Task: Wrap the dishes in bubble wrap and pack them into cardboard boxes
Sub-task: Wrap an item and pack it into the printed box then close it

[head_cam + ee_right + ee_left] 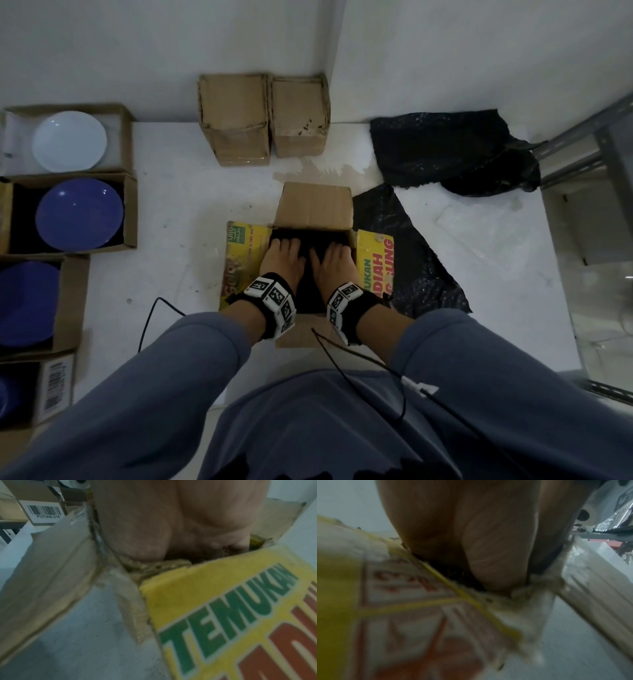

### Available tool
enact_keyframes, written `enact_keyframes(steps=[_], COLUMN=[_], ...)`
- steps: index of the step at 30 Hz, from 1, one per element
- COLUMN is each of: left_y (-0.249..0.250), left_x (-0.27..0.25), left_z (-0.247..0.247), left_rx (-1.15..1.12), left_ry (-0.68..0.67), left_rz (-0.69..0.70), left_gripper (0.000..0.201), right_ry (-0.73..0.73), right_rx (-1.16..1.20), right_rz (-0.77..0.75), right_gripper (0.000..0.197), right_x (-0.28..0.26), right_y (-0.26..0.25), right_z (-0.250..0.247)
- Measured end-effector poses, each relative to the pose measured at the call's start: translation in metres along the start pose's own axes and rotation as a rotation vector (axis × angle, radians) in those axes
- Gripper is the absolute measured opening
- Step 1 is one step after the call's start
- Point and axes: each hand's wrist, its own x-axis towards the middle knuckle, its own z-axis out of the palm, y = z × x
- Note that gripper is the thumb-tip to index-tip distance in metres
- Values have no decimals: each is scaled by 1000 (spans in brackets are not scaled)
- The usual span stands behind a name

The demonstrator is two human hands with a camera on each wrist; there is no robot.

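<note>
Black bubble wrap (310, 255) is seen filling the open yellow-printed cardboard box (239, 260) at the middle of the white table (178, 205), dark and faintly glossy, with whatever it covers hidden beneath it. Both hands are laid flat on this wrapping inside the box, the left hand (282, 257) and the right hand (334, 260) side by side, fingers spread and straight, nothing clasped. The box's plain brown far flap (315, 205) is stood up, and its yellow side flaps are folded outward. More sheets of black bubble wrap (445, 150) are spread to the right of the box. Along the left edge, a white round plate (68, 140) is held in one open brown carton (125, 137) and a blue round plate (78, 212) in the next; two further cartons below hold blue plates (27, 301) cut off by the frame. Two closed brown boxes (263, 113) are stood against the wall. In the wrist views only blurred palms, torn cardboard edges and yellow print can be made out.
</note>
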Motion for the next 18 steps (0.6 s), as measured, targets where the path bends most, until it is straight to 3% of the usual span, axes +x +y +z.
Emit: enact_keyframes(steps=[7, 15, 18], left_y=[6, 12, 13], left_x=[0, -5, -7], left_z=[14, 8, 8], left_rx=[-74, -315, -247], left_ry=[113, 156, 154], left_rz=[-32, -151, -134], left_gripper=[57, 45, 51], right_ry=[1, 54, 77], right_rx=[-68, 4, 41], right_rz=[-6, -33, -26], right_gripper=[55, 58, 63], right_x=[0, 3, 3], right_y=[-3, 5, 6], right_z=[1, 6, 8])
